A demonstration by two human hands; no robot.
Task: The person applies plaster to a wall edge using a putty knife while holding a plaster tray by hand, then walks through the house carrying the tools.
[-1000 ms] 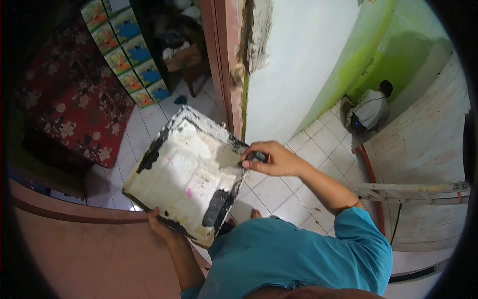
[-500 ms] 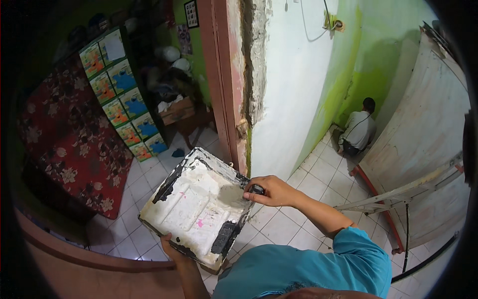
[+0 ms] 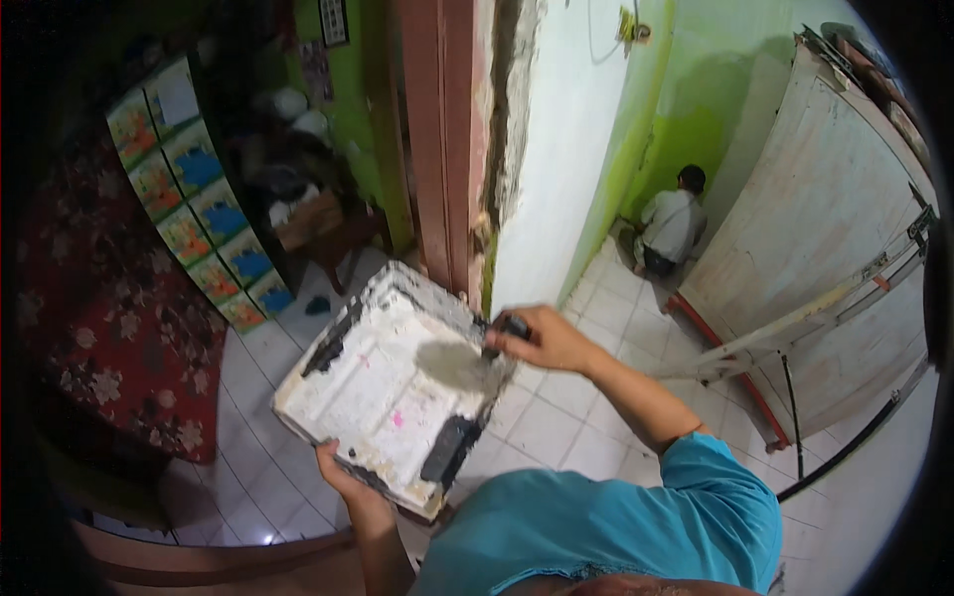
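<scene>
Left hand (image 3: 350, 479) grips tray (image 3: 370, 370), held above floor (image 3: 553, 429); right hand (image 3: 553, 341) closed on dark handle (image 3: 515, 326) at its right edge. Near wall (image 3: 568, 149) largely white; rough strip (image 3: 521, 99) looks unfinished.

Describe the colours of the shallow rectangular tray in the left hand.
The shallow tray is whitish, with black patches and pink marks (head view).
</scene>
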